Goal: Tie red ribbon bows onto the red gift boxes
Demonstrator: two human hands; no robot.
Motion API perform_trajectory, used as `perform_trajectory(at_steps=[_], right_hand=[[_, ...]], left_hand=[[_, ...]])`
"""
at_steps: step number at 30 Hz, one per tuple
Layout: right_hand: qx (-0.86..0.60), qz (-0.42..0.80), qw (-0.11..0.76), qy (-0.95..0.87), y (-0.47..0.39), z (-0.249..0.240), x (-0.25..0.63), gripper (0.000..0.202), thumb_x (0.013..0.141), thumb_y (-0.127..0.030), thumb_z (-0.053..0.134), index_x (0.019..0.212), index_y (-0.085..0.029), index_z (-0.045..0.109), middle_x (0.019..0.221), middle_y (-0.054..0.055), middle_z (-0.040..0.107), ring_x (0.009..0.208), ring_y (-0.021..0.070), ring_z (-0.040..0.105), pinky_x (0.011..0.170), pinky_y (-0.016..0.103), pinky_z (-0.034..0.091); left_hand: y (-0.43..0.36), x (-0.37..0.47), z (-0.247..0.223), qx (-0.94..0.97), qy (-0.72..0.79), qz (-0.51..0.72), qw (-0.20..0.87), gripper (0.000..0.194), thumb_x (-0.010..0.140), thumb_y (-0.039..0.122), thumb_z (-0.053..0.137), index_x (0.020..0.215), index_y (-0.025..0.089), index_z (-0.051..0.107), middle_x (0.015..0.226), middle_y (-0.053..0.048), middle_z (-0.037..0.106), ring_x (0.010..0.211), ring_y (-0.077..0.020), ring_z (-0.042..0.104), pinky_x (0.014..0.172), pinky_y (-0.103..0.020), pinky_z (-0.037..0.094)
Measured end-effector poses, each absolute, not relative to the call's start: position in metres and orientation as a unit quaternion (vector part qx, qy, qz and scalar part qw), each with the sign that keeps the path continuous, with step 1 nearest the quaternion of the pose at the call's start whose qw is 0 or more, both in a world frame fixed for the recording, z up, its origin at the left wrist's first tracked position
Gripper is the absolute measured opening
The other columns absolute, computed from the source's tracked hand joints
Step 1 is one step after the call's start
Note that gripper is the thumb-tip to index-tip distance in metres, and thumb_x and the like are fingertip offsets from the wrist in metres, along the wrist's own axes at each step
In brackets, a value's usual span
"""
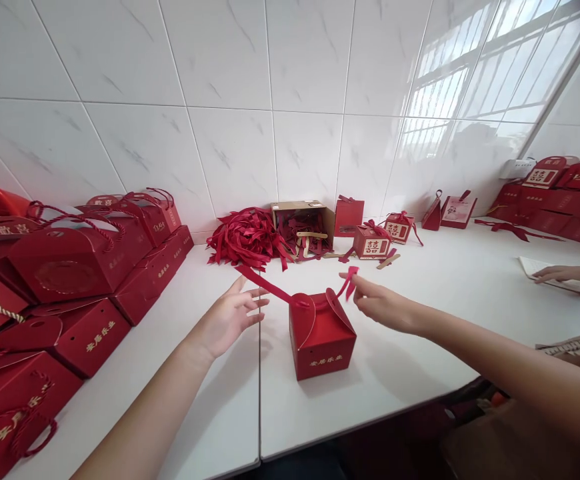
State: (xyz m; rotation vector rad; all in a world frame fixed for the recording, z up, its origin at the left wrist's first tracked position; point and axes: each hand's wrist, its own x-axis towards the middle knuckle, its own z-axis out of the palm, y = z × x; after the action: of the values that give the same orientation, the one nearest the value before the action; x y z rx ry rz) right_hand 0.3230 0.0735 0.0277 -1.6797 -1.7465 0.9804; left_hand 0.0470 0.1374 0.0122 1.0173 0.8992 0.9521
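A red gift box (324, 340) with gold characters stands upright on the white table, its curved top flaps folded inward. One red ribbon (270, 285) runs through the top, with an end out to each side. My left hand (227, 317) is left of the box, fingers spread, its thumb close to the ribbon's raised left end; whether they touch is unclear. To the right of the box's top, my right hand (377, 300) has its fingers closed on the ribbon's short right end, which drapes over the index finger.
Red boxes (85, 260) are stacked at the left. Against the wall lie a ribbon pile (247, 237), an open carton (327, 220) and small boxes (373, 241). At the right, another person's hand (570, 275) rests on paper near more stacked boxes (560, 203).
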Motion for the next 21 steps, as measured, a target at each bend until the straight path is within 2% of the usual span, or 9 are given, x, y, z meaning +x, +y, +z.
perform_trajectory(at_steps=[2,4,7,11,14,18,21], right_hand=[[-0.549,0.484,0.383,-0.563,0.074,0.031,0.318,0.035,0.076,-0.021,0.049,0.11,-0.027,0.052,0.079,0.0,0.053,0.062,0.0127,0.047,0.054,0.025,0.037],[-0.482,0.563,0.466,-0.484,0.074,0.034,0.314,0.025,0.077,-0.029,0.058,0.102,-0.027,0.056,0.083,-0.001,0.053,0.063,0.0105,0.048,0.054,0.023,0.038],[-0.439,0.588,0.543,-0.408,0.076,0.036,0.314,0.022,0.071,-0.036,0.07,0.087,-0.022,0.062,0.081,-0.001,0.054,0.066,0.0097,0.049,0.055,0.022,0.04],[-0.424,0.562,0.617,-0.352,0.081,0.037,0.319,0.02,0.065,-0.03,0.077,0.076,-0.018,0.065,0.075,0.0,0.056,0.063,0.0084,0.049,0.055,0.02,0.042],[-0.396,0.55,0.657,-0.33,0.083,0.039,0.321,0.021,0.06,-0.025,0.08,0.074,-0.02,0.065,0.07,-0.003,0.056,0.059,0.0066,0.049,0.056,0.02,0.042],[-0.341,0.546,0.694,-0.324,0.082,0.044,0.323,0.024,0.057,-0.026,0.08,0.07,-0.02,0.06,0.067,-0.005,0.055,0.057,0.0066,0.051,0.056,0.021,0.042],[-0.329,0.516,0.699,-0.369,0.081,0.052,0.324,0.023,0.062,-0.03,0.077,0.073,-0.021,0.06,0.069,-0.004,0.056,0.056,0.007,0.049,0.055,0.022,0.04]], left_hand=[[0.139,0.05,0.016,0.358,0.356,0.451,0.736,0.029,0.071,0.01,0.057,0.099,0.02,0.055,0.088,-0.006,0.06,0.079,-0.0171,0.061,0.061,-0.025,0.049],[0.14,0.052,0.019,0.3,0.339,0.474,0.755,0.015,0.077,0.016,0.057,0.092,0.017,0.058,0.083,-0.005,0.059,0.072,-0.0153,0.061,0.055,-0.023,0.048],[0.139,0.054,0.02,0.269,0.342,0.525,0.732,0.009,0.08,0.016,0.057,0.088,0.016,0.061,0.077,-0.004,0.059,0.065,-0.0126,0.06,0.049,-0.02,0.046],[0.137,0.055,0.023,0.268,0.355,0.568,0.692,0.009,0.08,0.013,0.058,0.085,0.017,0.064,0.075,-0.003,0.059,0.066,-0.0121,0.059,0.047,-0.019,0.045],[0.137,0.059,0.028,0.291,0.343,0.608,0.654,0.013,0.077,0.011,0.06,0.086,0.019,0.066,0.082,-0.001,0.061,0.063,-0.0078,0.056,0.046,-0.017,0.041],[0.134,0.065,0.043,0.351,0.32,0.639,0.605,0.015,0.074,0.022,0.065,0.089,0.022,0.068,0.091,0.0,0.062,0.067,-0.0067,0.053,0.049,-0.017,0.039],[0.128,0.069,0.058,0.43,0.303,0.65,0.548,0.018,0.072,0.029,0.068,0.088,0.021,0.07,0.094,-0.001,0.063,0.075,-0.0094,0.054,0.055,-0.018,0.04]])
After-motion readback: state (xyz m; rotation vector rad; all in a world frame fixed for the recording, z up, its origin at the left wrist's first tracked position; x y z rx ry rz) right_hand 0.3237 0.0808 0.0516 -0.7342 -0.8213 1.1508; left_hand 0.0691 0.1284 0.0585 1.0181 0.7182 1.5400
